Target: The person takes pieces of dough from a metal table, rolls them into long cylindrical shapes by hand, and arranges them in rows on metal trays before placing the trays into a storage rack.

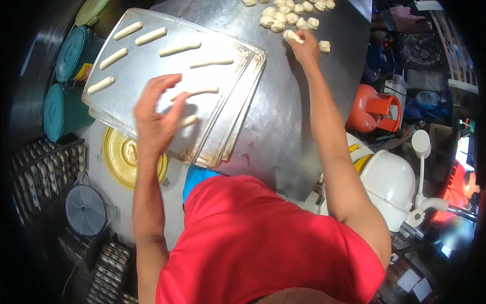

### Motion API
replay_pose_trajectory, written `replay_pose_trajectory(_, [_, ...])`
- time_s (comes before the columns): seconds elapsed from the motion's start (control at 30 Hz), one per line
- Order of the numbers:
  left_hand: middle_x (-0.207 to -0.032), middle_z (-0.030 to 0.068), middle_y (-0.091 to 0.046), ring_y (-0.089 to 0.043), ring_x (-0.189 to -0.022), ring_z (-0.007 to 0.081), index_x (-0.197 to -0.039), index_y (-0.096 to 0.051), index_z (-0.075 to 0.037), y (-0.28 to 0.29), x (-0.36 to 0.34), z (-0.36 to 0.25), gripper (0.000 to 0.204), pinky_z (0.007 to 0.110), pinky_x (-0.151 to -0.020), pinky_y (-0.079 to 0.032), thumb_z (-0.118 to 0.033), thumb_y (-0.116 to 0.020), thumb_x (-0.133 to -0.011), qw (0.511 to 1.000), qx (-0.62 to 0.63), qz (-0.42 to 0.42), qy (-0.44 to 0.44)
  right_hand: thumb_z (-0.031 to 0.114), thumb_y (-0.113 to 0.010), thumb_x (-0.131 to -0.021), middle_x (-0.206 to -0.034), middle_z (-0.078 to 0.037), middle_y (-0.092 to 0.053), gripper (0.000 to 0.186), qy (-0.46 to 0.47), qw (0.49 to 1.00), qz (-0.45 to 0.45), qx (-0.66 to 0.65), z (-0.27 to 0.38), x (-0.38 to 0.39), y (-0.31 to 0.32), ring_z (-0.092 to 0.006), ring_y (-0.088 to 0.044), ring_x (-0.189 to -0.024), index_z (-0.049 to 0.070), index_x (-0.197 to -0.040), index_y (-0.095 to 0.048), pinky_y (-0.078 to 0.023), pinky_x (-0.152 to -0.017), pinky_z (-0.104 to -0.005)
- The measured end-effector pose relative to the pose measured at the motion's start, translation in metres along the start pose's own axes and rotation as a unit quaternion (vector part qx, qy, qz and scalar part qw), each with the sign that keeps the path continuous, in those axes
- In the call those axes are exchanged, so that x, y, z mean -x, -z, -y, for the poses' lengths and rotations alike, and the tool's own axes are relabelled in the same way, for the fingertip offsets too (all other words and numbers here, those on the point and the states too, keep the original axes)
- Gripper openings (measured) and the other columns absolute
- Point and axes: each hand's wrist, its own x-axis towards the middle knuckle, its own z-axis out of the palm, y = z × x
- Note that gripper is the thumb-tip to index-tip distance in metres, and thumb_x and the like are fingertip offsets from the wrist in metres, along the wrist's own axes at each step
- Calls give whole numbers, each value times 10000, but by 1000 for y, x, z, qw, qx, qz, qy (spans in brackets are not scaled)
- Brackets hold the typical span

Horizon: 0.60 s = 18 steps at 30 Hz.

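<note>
My left hand (158,112) hovers with spread fingers over a stack of metal baking trays (152,55), just above a dough stick (189,120) near the tray's near edge. Several rolled dough sticks (180,48) lie in rows on the top tray. My right hand (302,44) reaches far across the steel table (283,111) and pinches a small dough piece (291,36). A heap of cut dough pieces (286,15) lies just beyond it, and one loose dough piece (324,46) sits to its right.
Teal lidded buckets (66,86) and a yellow lid (124,157) stand left of the table. An orange gas cylinder (374,109) and a white appliance (390,182) sit to the right. Racks of shaped dough (45,167) fill the lower left.
</note>
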Motion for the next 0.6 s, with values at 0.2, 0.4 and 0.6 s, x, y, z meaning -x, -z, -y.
replay_pose_trajectory(0.2, [-1212, 190, -675, -647, -1135, 392, -1261, -650, -39, -134, 60, -56, 423, 431, -977, -534, -42, -757, -851, 975, 89, 184, -81, 177, -777, -803, -983, -150, -721, 257, -16, 983, 158, -87, 7, 226, 73, -302, -707, -897, 54, -1017, -707, -552, -829, -402])
replay_pose_trajectory(0.4, [-1090, 218, -646, -630, -1041, 438, -1142, -669, -38, -227, 83, -44, 313, 492, -903, -536, -53, -678, -829, 936, 16, 337, -101, 139, -773, -814, -1071, -185, -666, 340, -35, 993, 96, -60, -20, 312, 87, -371, -666, -1003, 34, -1115, -655, -533, -902, -438])
replay_pose_trajectory(0.6, [-1079, 180, -738, -730, -944, 356, -1188, -702, -50, -193, 108, -42, 336, 429, -883, -584, -151, -751, -871, 938, -31, 336, -79, 229, -823, -838, -1108, -168, -671, 353, -84, 994, -1, -72, -68, 378, 132, -386, -649, -1035, 38, -1092, -670, -513, -939, -471])
